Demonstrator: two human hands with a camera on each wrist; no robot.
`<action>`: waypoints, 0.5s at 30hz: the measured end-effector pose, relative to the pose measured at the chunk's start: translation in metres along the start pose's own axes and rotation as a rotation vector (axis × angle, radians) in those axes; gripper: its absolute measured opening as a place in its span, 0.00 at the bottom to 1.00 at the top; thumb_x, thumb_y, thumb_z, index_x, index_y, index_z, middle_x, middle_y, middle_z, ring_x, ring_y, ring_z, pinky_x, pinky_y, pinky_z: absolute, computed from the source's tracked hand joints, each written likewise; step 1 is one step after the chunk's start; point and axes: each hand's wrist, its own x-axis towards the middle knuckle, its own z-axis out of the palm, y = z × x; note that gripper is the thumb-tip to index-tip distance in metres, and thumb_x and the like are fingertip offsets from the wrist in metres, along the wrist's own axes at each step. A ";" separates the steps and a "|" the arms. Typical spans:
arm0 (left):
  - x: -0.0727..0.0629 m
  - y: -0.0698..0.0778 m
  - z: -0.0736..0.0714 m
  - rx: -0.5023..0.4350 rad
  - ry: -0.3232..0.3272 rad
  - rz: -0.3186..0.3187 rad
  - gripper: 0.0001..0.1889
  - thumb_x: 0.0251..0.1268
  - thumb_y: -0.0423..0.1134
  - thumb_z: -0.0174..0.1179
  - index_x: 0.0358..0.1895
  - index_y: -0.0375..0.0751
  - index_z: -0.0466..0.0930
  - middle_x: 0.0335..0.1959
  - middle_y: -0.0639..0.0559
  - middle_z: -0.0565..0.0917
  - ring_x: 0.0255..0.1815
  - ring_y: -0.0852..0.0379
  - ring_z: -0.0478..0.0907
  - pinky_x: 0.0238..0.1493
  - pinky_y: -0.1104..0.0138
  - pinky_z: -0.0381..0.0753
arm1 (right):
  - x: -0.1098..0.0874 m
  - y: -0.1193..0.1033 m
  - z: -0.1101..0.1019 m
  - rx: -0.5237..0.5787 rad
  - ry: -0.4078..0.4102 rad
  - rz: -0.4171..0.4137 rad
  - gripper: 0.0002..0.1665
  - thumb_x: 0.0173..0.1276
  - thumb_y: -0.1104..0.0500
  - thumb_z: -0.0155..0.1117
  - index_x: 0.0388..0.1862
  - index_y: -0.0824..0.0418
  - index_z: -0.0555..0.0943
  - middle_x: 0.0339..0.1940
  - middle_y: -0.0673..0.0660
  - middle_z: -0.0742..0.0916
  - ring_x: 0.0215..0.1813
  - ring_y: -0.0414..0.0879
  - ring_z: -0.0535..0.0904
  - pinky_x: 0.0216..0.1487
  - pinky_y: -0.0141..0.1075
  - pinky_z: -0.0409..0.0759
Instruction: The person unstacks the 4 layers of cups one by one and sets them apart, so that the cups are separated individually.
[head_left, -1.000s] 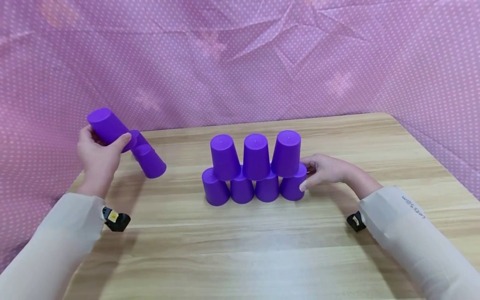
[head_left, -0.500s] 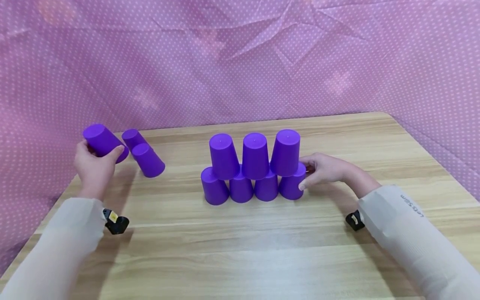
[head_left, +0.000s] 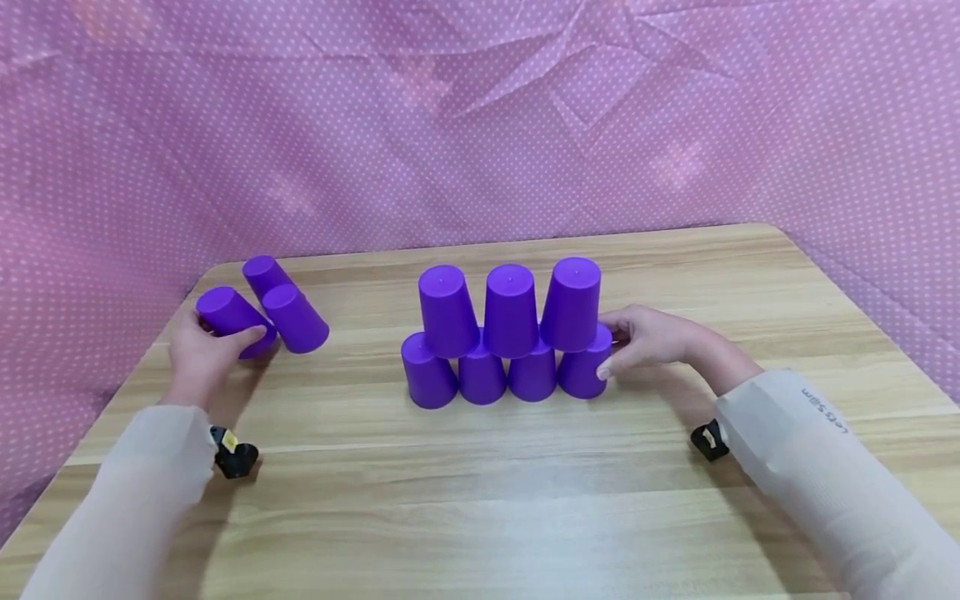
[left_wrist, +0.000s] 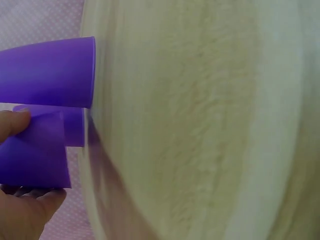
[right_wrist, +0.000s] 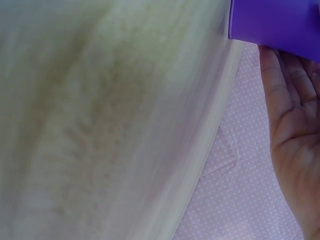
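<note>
My left hand (head_left: 198, 354) grips an upside-down purple cup (head_left: 231, 313) at the table's left, thumb on the near side. Two more inverted purple cups stand just right of it, one behind (head_left: 262, 272) and one in front (head_left: 297, 322). In the left wrist view the held cup (left_wrist: 35, 155) has its rim close over the wood. At the middle, several inverted cups form a bottom row, with three cups (head_left: 512, 312) on top. My right hand (head_left: 648, 343) holds the rightmost bottom cup (head_left: 579, 373), its thumb in front and its other fingers mostly hidden behind.
The wooden table (head_left: 480, 500) has its back edge against a pink dotted cloth (head_left: 480, 125). Black wrist cameras sit below the left wrist (head_left: 236, 458) and right wrist (head_left: 709, 440).
My left hand has lowered its cup from above the two left cups to beside them near the table. The right hand and the stacked cups have stayed still.
</note>
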 end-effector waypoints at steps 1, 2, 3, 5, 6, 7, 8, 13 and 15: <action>0.000 -0.002 0.001 0.005 -0.003 0.000 0.46 0.55 0.48 0.64 0.71 0.36 0.46 0.69 0.36 0.60 0.67 0.40 0.60 0.69 0.53 0.61 | 0.000 0.000 0.000 0.000 -0.002 0.000 0.30 0.52 0.60 0.72 0.53 0.69 0.75 0.42 0.60 0.85 0.44 0.48 0.81 0.48 0.36 0.81; 0.001 -0.004 0.002 0.006 -0.009 -0.001 0.46 0.55 0.48 0.64 0.71 0.35 0.46 0.68 0.35 0.60 0.67 0.39 0.60 0.69 0.52 0.61 | 0.000 0.001 0.001 -0.001 -0.005 -0.001 0.30 0.52 0.60 0.72 0.53 0.69 0.75 0.42 0.60 0.85 0.44 0.48 0.81 0.49 0.37 0.81; 0.001 -0.006 0.003 0.007 -0.016 -0.003 0.47 0.55 0.48 0.64 0.71 0.35 0.45 0.68 0.35 0.60 0.67 0.39 0.60 0.69 0.52 0.61 | 0.000 0.001 0.001 -0.002 -0.006 -0.001 0.30 0.52 0.60 0.72 0.53 0.69 0.75 0.42 0.60 0.85 0.44 0.48 0.81 0.49 0.36 0.81; 0.001 -0.009 0.006 -0.001 -0.016 0.002 0.46 0.55 0.47 0.65 0.70 0.35 0.46 0.68 0.35 0.61 0.66 0.39 0.61 0.68 0.52 0.61 | 0.001 0.002 0.000 -0.002 -0.013 -0.006 0.29 0.52 0.60 0.72 0.53 0.69 0.75 0.42 0.60 0.85 0.44 0.48 0.81 0.49 0.36 0.80; 0.001 -0.010 0.007 -0.005 -0.025 -0.002 0.46 0.55 0.47 0.65 0.71 0.35 0.45 0.68 0.35 0.60 0.67 0.39 0.60 0.69 0.52 0.60 | 0.001 0.002 0.000 -0.001 -0.016 -0.007 0.29 0.52 0.61 0.72 0.53 0.69 0.75 0.42 0.60 0.85 0.44 0.48 0.81 0.49 0.36 0.81; 0.001 -0.011 0.008 -0.005 -0.032 -0.002 0.46 0.55 0.47 0.65 0.70 0.34 0.45 0.68 0.35 0.60 0.67 0.39 0.60 0.69 0.51 0.60 | 0.001 0.002 0.000 -0.001 -0.020 -0.012 0.29 0.53 0.61 0.72 0.53 0.69 0.75 0.42 0.60 0.85 0.43 0.47 0.81 0.48 0.37 0.81; 0.000 -0.012 0.009 -0.009 -0.041 -0.003 0.46 0.56 0.47 0.64 0.70 0.34 0.45 0.68 0.34 0.59 0.67 0.38 0.59 0.69 0.51 0.60 | 0.001 0.003 0.000 0.001 -0.022 -0.015 0.28 0.53 0.61 0.71 0.52 0.69 0.75 0.41 0.60 0.85 0.43 0.47 0.81 0.48 0.37 0.81; 0.000 -0.014 0.011 -0.031 -0.081 -0.037 0.47 0.56 0.45 0.64 0.71 0.34 0.41 0.70 0.35 0.56 0.69 0.37 0.56 0.70 0.49 0.56 | 0.002 0.002 -0.001 -0.006 -0.031 -0.029 0.28 0.53 0.61 0.71 0.52 0.70 0.75 0.41 0.60 0.85 0.43 0.47 0.81 0.48 0.37 0.81; 0.000 -0.015 0.012 -0.049 -0.091 -0.056 0.48 0.56 0.45 0.64 0.71 0.35 0.40 0.71 0.35 0.55 0.69 0.38 0.54 0.71 0.50 0.55 | 0.002 0.001 -0.001 -0.014 -0.031 -0.029 0.28 0.53 0.60 0.71 0.52 0.69 0.75 0.41 0.59 0.85 0.43 0.47 0.81 0.48 0.37 0.81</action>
